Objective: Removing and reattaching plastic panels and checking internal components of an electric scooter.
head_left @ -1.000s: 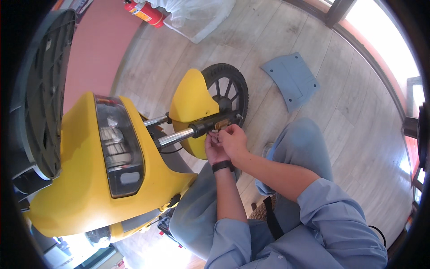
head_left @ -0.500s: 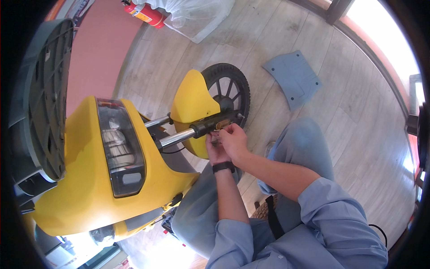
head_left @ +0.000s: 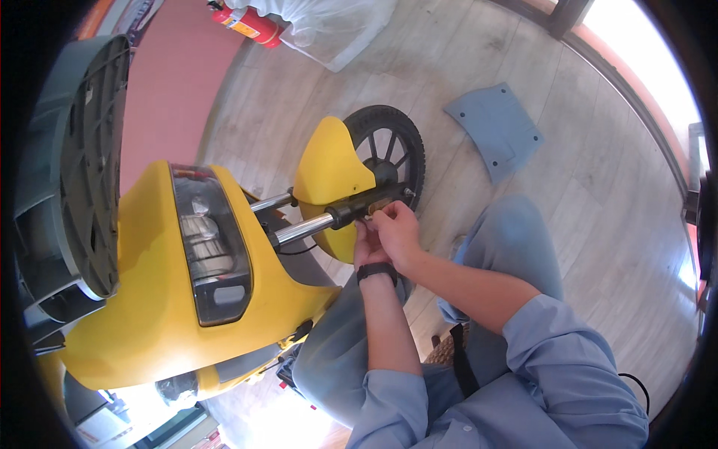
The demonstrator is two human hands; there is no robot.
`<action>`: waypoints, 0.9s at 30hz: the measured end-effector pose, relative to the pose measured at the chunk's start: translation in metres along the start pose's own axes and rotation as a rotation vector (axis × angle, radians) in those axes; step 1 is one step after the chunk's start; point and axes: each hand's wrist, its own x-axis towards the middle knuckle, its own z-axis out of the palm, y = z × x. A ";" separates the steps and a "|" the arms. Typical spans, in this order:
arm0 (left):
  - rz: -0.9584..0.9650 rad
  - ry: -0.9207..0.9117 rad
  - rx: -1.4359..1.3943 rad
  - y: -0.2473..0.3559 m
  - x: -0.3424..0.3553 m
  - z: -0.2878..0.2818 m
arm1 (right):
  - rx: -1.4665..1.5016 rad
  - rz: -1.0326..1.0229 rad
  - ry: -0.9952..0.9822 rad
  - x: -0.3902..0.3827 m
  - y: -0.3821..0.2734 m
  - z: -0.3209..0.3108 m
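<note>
The near fork leg [head_left: 351, 212] of a yellow two-wheeled vehicle [head_left: 149, 280] is located beside the front wheel [head_left: 386, 173], directly in front of the person's hands. Its lower section is black and cylindrical; its upper section is a bright chrome tube [head_left: 304, 229], smooth and reflective. An elongated amber-brown piece [head_left: 380, 204] sits against the black section, just beyond the hands. The left hand [head_left: 366, 244] and right hand [head_left: 398, 230] meet below this piece, the right partly overlapping the left. Fingers of both are bent and gathered close; whether they pinch anything cannot be told, the contact point being small and partly covered. Count: two hands, one dark wristband [head_left: 376, 272] on the left wrist, two chrome fork tubes visible, one black-spoked wheel, one yellow mudguard [head_left: 329, 168], one headlight unit [head_left: 206, 239]. On the wood-look floor [head_left: 598, 209]: one blue-grey panel [head_left: 496, 129] bearing four dark round marks, one red fire extinguisher [head_left: 259, 30], one translucent white plastic bag [head_left: 336, 30].
</note>
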 end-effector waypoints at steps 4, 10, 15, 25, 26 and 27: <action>-0.028 0.141 -0.123 0.007 0.001 0.002 | -0.013 -0.014 0.017 -0.005 -0.010 0.000; -0.109 0.147 -0.176 0.016 0.002 0.000 | 0.078 -0.002 -0.001 -0.004 -0.011 -0.003; -0.106 0.188 -0.015 0.021 0.004 -0.006 | 0.160 0.052 -0.047 -0.010 -0.017 -0.002; -0.104 0.188 -0.223 0.017 -0.003 -0.001 | 0.111 -0.094 -0.008 -0.005 -0.018 -0.002; -0.094 0.212 -0.220 0.017 -0.002 0.002 | 0.112 -0.097 -0.011 -0.005 -0.017 -0.002; -0.085 0.236 -0.218 0.017 -0.002 0.004 | 0.118 -0.096 -0.026 -0.005 -0.016 -0.001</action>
